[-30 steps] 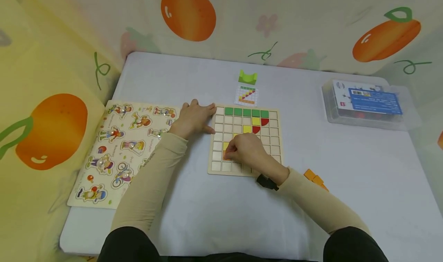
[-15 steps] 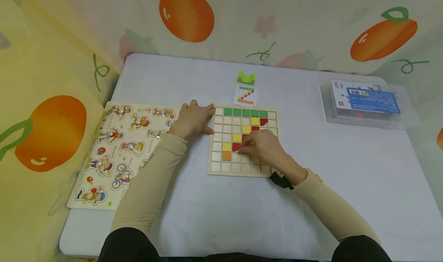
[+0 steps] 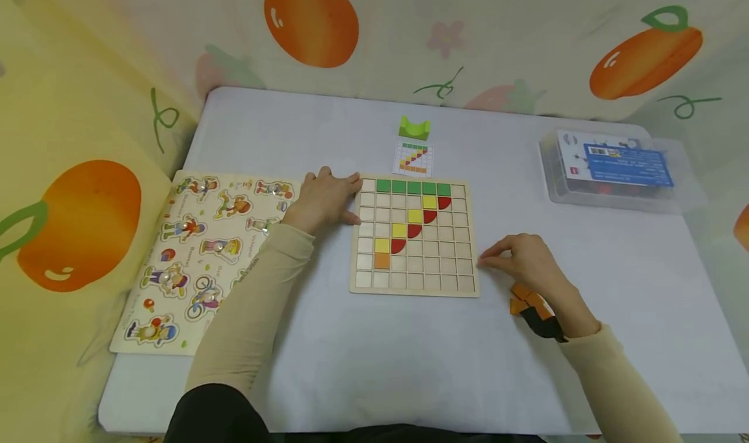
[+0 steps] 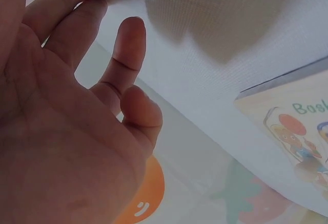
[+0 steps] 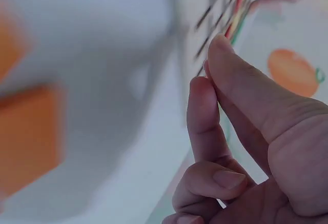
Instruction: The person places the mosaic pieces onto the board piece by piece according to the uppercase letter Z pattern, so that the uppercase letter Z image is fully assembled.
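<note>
A wooden grid board [image 3: 413, 289] lies mid-table, holding a top row of green square tiles [image 3: 413, 188], a diagonal of yellow tiles [image 3: 414, 216] and red quarter-round tiles [image 3: 430, 216], and one orange tile [image 3: 382, 261] at lower left. My left hand [image 3: 324, 199] rests at the board's left edge, fingers spread, fingertips touching the rim. Just off the right edge hovers my right hand [image 3: 529, 264], thumb and index tips close together with nothing visible between them. Several orange blocks [image 3: 517, 308] lie under its wrist, partly hidden; they blur large in the right wrist view.
A pattern card [image 3: 413, 160] and a green holder [image 3: 414, 129] stand behind the board. A picture peg puzzle [image 3: 152, 300] lies left, partly under my left forearm. At the back right is a clear plastic box [image 3: 611, 192] with a blue label.
My right hand left the orange tile at lower left, passed by the red tiles, and moved right off the board toward the orange blocks. The left hand stayed in place.
</note>
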`<state>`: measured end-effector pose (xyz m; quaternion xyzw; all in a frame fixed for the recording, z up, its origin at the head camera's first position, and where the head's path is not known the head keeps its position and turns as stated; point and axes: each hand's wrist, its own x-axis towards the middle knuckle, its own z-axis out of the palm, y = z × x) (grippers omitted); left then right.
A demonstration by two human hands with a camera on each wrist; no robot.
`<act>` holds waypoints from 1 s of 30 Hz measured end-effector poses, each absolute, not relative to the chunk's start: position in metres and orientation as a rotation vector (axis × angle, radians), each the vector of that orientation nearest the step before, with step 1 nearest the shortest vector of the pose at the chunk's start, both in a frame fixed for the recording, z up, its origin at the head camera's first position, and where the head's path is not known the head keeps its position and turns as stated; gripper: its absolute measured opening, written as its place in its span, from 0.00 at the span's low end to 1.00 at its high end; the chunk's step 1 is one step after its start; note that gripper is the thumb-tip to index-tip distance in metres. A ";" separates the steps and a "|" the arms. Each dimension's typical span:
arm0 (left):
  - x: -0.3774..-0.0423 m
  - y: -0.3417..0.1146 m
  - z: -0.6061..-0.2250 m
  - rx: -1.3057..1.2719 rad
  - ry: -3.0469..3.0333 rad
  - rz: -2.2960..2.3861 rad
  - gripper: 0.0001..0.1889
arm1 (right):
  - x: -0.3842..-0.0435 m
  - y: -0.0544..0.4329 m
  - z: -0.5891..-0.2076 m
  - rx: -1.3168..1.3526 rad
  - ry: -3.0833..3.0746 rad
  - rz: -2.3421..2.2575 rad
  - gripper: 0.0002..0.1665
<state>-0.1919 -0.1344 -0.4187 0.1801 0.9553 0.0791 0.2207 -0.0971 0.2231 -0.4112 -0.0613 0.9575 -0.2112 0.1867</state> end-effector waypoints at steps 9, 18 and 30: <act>-0.192 -0.135 -0.420 0.509 2.645 0.217 0.47 | -0.081 0.265 -0.410 -0.018 2.601 -0.545 0.18; -0.191 -0.135 -0.419 0.503 2.651 0.222 0.47 | -0.075 0.280 -0.408 -0.029 2.503 -0.455 0.16; -0.191 -0.136 -0.419 0.506 2.655 0.224 0.46 | -0.092 0.267 -0.403 -0.221 2.506 -0.561 0.12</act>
